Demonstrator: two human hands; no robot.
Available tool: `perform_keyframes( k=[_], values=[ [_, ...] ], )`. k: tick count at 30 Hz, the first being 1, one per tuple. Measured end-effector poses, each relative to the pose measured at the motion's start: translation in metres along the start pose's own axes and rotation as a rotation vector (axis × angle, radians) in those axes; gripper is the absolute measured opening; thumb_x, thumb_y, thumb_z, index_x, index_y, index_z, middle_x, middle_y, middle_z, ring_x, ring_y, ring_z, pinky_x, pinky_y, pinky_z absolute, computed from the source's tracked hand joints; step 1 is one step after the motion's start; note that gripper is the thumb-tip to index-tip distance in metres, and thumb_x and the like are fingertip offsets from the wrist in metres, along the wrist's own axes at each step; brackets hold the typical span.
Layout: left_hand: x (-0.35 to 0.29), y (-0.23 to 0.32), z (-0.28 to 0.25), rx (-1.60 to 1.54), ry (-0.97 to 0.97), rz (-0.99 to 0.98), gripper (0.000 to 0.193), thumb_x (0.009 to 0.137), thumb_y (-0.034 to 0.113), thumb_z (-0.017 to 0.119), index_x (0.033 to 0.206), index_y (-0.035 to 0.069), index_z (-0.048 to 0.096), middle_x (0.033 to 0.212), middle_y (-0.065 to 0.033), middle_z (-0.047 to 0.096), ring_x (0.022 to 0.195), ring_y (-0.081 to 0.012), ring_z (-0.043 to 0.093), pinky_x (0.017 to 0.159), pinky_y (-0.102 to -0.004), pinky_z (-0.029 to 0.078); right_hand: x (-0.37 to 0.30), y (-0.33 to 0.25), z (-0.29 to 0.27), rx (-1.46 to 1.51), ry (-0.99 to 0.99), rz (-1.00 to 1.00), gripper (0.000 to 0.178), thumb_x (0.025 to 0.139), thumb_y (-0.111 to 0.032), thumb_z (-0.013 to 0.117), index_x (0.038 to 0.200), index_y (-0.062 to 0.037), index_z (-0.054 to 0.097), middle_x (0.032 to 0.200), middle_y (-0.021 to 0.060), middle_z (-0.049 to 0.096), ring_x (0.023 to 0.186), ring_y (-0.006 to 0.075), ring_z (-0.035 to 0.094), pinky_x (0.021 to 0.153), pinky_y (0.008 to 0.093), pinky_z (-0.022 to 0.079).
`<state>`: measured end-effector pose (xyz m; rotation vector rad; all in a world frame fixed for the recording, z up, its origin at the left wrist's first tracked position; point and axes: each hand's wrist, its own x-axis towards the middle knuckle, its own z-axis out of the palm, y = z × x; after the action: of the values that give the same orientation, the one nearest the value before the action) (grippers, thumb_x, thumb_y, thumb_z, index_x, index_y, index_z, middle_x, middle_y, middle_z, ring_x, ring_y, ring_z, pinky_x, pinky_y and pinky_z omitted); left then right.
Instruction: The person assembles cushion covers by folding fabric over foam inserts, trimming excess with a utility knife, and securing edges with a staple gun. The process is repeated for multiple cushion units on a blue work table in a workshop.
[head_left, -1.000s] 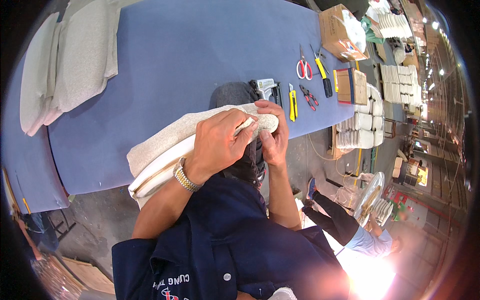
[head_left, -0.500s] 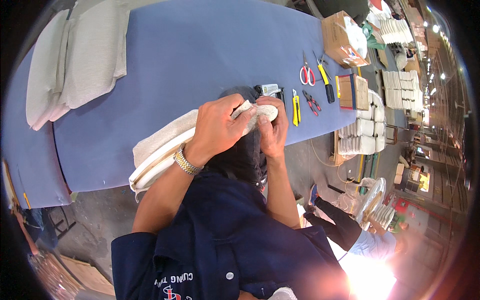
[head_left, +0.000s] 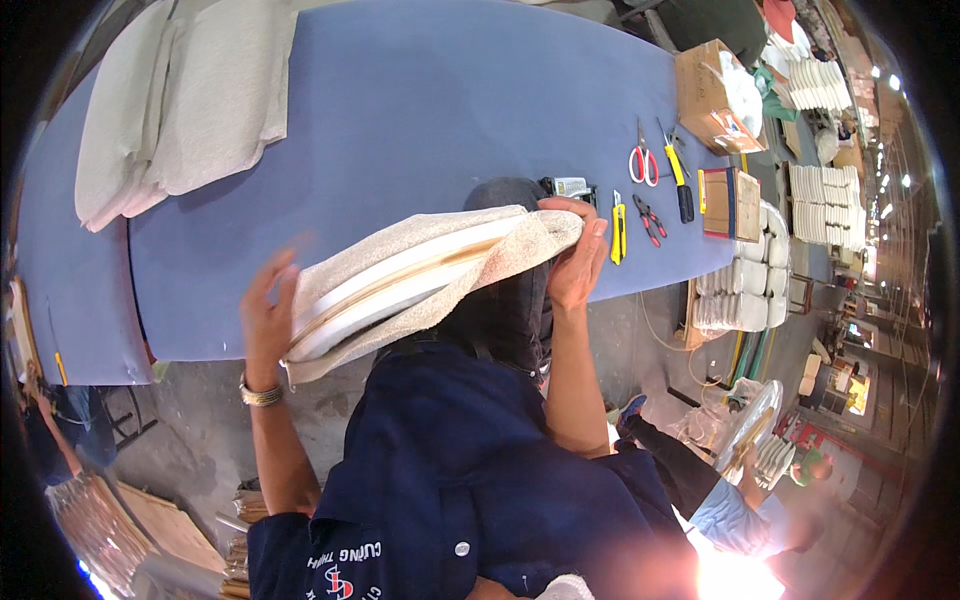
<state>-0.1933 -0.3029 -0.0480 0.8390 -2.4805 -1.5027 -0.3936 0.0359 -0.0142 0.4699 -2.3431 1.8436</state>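
Observation:
A long padded panel [head_left: 400, 262] lies slanting across my lap at the table's near edge. It has a wooden core strip, white foam and beige fabric wrapped partly over its sides. My right hand [head_left: 578, 262] grips the panel's right end, where the fabric is gathered, with the fingers behind it and the thumb nearer me. Off the panel's left end, my left hand [head_left: 268, 315] is raised with fingers stretched out and somewhat blurred. No object shows in it. A metal watch [head_left: 262, 392] is on my left wrist.
On the blue table [head_left: 450, 110] lie beige fabric pieces [head_left: 215, 110], red-handled scissors [head_left: 643, 165], a yellow cutter [head_left: 618, 230], pliers [head_left: 650, 220], a yellow-and-black tool [head_left: 682, 185] and a partly hidden metal tool [head_left: 570, 188]. Cartons [head_left: 712, 95] stand at right. Another person [head_left: 735, 515] works beyond.
My left hand has left the fabric near the right end and moved left past the panel's other end. The right hand keeps its hold. The panel's open, foam side shows more.

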Motion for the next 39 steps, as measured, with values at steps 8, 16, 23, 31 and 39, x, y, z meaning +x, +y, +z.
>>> perform_keyframes(
  k=[8, 16, 23, 31, 39],
  values=[
    [-0.089, -0.150, 0.051, -1.502, 0.266, -0.496, 0.059, 0.107, 0.052, 0.048, 0.133, 0.002, 0.064, 0.130, -0.0155, 0.069, 0.122, -0.0310, 0.065, 0.108, -0.0457, 0.050, 0.013, 0.011, 0.008, -0.016, 0.019, 0.087, 0.058, 0.113, -0.038, 0.029, 0.108, 0.0034, 0.069, 0.107, 0.0140, 0.070, 0.099, 0.0212, 0.064, 0.093, 0.0365, 0.049],
    [0.034, 0.021, -0.064, -1.033, 0.585, 0.074, 0.083, 0.107, 0.065, 0.028, 0.084, -0.001, 0.073, 0.079, -0.0135, 0.072, 0.081, -0.0244, 0.069, 0.088, -0.0361, 0.053, -0.028, 0.024, -0.004, 0.446, -0.050, 0.253, 0.058, 0.112, -0.050, 0.032, 0.094, -0.0040, 0.062, 0.100, 0.0134, 0.066, 0.100, 0.0237, 0.062, 0.096, 0.0437, 0.047],
    [0.110, 0.137, -0.073, -0.599, 0.168, 0.510, 0.093, 0.110, 0.057, 0.008, 0.059, 0.005, 0.066, 0.065, -0.0110, 0.065, 0.073, -0.0258, 0.061, 0.110, -0.0430, 0.035, -0.102, 0.036, 0.043, 0.228, -0.659, 0.585, 0.033, 0.108, -0.030, 0.054, 0.117, -0.0007, 0.066, 0.111, 0.0083, 0.068, 0.103, 0.0207, 0.064, 0.095, 0.0344, 0.049],
    [0.141, 0.212, -0.003, -0.492, -0.169, 0.683, 0.086, 0.111, 0.051, 0.018, 0.067, 0.001, 0.073, 0.069, -0.0106, 0.068, 0.075, -0.0224, 0.062, 0.111, -0.0399, 0.036, 0.000, -0.091, 0.033, -0.221, -0.388, 0.002, 0.031, 0.084, -0.005, 0.080, 0.114, -0.0022, 0.071, 0.110, 0.0157, 0.073, 0.097, 0.0260, 0.072, 0.087, 0.0365, 0.056],
    [0.139, 0.230, 0.028, -0.677, -0.268, 0.592, 0.074, 0.108, 0.057, 0.044, 0.071, 0.000, 0.073, 0.069, -0.0060, 0.063, 0.070, -0.0158, 0.057, 0.070, -0.0311, 0.045, 0.067, -0.157, 0.073, -0.126, -0.271, -0.609, 0.050, 0.074, 0.005, 0.078, 0.122, -0.0071, 0.072, 0.138, 0.0151, 0.062, 0.117, 0.0328, 0.064, 0.100, 0.0413, 0.052]
  ],
)
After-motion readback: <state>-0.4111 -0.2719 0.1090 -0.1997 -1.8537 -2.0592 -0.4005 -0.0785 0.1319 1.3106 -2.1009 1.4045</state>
